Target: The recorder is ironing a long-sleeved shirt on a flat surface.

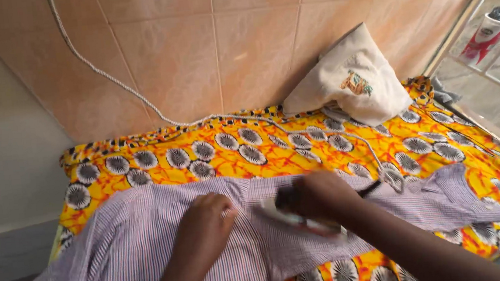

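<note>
At the far left a white braided cord (111, 80) hangs down the tiled wall (192, 48) and trails right across the bright yellow-and-orange patterned cloth (160, 158) that covers the work surface. On the near side of that cloth lies a finely striped shirt (120, 257), spread from the near left edge out to a sleeve reaching right. The left hand (206, 224) rests flat on the shirt near its middle, fingers loosely spread and open, pressing the fabric down and gripping nothing. Just to its right, the right hand (323, 197) is closed around the dark handle of an iron (297, 218), whose pale soleplate sits on the striped fabric; the picture is blurred here, so the iron's exact outline is hard to read. To iron this part well, it seems wise to keep the flat hand pulling the cloth taut and well off the soleplate's path, to move the iron in even strokes without resting in one spot, and to keep the cord from dragging over the pressed area. Further right and far, a cream folded cloth with a small embroidered motif (354, 75) leans against the wall, and at the far right edge a white cup (490, 32) sits behind a glass panel
</note>
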